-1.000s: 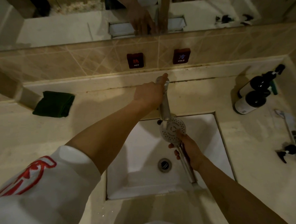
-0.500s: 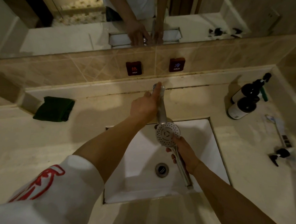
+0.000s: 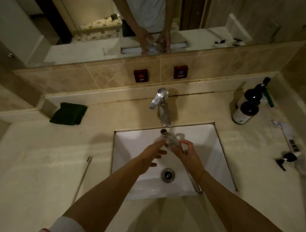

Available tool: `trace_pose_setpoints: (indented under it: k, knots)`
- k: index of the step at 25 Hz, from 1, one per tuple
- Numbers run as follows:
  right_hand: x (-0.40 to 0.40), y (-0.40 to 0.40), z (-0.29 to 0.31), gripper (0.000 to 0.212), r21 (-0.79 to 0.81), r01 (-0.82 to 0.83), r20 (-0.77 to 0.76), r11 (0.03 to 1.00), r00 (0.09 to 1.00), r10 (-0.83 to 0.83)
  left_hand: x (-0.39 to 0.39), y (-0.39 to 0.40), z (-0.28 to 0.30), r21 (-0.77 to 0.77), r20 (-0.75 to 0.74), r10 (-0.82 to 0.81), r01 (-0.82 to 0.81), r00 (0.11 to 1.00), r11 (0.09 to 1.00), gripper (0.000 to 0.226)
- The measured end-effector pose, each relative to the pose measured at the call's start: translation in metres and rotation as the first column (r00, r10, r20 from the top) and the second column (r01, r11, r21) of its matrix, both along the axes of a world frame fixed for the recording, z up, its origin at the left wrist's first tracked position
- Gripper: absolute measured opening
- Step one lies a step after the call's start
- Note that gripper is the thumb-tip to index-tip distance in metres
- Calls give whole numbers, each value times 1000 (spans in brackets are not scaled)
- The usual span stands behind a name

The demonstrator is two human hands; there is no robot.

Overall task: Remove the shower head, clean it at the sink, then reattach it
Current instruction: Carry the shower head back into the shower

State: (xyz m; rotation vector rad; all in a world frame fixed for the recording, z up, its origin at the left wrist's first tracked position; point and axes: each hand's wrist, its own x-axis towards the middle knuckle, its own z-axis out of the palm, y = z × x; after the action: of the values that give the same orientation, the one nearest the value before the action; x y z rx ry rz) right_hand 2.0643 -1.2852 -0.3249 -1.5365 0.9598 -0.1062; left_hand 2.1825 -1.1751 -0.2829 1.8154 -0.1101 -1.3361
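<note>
White glazed ceramic forms the rectangular sink basin (image 3: pixel 130 144), smooth-walled, with a round metal drain (image 3: pixel 168 174) at its near middle. Over the basin the right hand (image 3: pixel 188 156) has its grip curled round the chrome shower head (image 3: pixel 172 140); the head itself is blurred under the hand, and its slim metal handle (image 3: pixel 195 185) runs back past the wrist to the basin's near right edge. The left hand (image 3: pixel 151 156) lies just beside it, fingers straight and spread, fingertips at the blurred head; whether they touch it cannot be told. The beige stone table (image 3: pixel 43 164) surrounds the sink, with open surface on its left, where a thin pale rod (image 3: pixel 83 176) lies. Farther back sit a folded dark green cloth (image 3: pixel 69 113), the chrome faucet (image 3: pixel 162 107) behind the basin's far rim, and two dark bottles (image 3: pixel 248 108) at the right. Red HOT (image 3: pixel 140 76) and COLD (image 3: pixel 180 72) plaques sit on the tiled wall below the mirror (image 3: pixel 100 18).
</note>
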Motion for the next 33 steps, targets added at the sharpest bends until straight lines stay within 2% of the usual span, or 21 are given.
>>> trace_pose_setpoints:
  k: [2, 6, 10, 14, 17, 21, 26, 30, 33]
  knots:
    - [-6, 5, 5, 82, -3, -10, 3, 1000, 1000, 10, -11, 1, 3, -96, -54, 71, -76, 996, 992, 51]
    - [-16, 1, 29, 63, 49, -51, 81, 997, 996, 47, -14, 2, 10, -170, -15, 162, -162, 987, 972, 43]
    - [-24, -3, 57, 45, 177, 25, 128, 984, 991, -48, -7, 3, 28, -293, -71, 164, -178, 984, 939, 34]
    - [-27, 1, 83, 37, 172, 109, 161, 979, 977, -137, -5, 2, 44, -414, -114, 99, -138, 988, 900, 27]
    - [-29, 13, 97, 37, 169, 153, 174, 974, 968, -183, -1, 7, 53, -472, -119, 49, -100, 992, 876, 31]
    - [-34, 40, 116, 38, 132, 214, 222, 968, 945, -240, 5, 21, 62, -584, -66, -45, -3, 997, 812, 35]
    - [-77, 76, 140, 37, 92, 413, 236, 906, 875, -423, -20, 23, 80, -625, -26, -244, 174, 969, 761, 27]
    - [-151, 104, 151, 31, 76, 618, 256, 782, 746, -615, -86, 5, 89, -644, -23, -488, 360, 872, 675, 29]
    - [-217, 129, 158, 25, 58, 756, 273, 652, 617, -738, -154, -1, 98, -666, -26, -646, 469, 763, 581, 27]
